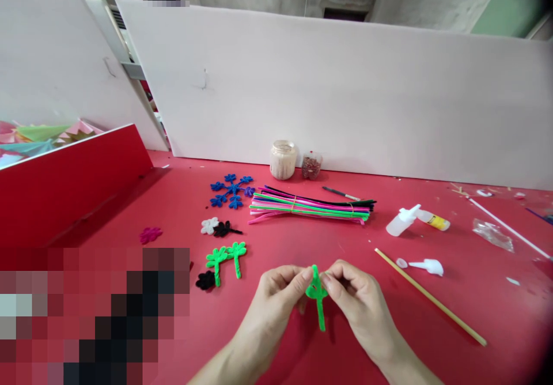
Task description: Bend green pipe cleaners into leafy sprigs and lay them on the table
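Note:
A bright green pipe cleaner shape (pixel 318 298), looped at the top with a straight stem hanging down, is held above the red table (pixel 432 350) near its front edge. My left hand (pixel 279 295) pinches its left side with thumb and fingers closed. From the other side my right hand (pixel 354 298) pinches it the same way. Two finished green pipe cleaner leaves (pixel 227 258) lie just left of my hands, with a black flower (pixel 205 280) beside them.
A banded bundle of coloured pipe cleaners (pixel 309 206) lies mid-table. Blue flowers (pixel 231 191), white and black flowers (pixel 218 227) and a pink flower (pixel 150 234) lie at left. Two jars (pixel 283 159), glue bottles (pixel 415 219), a wooden stick (pixel 430 295) and a red box (pixel 64 183) surround them.

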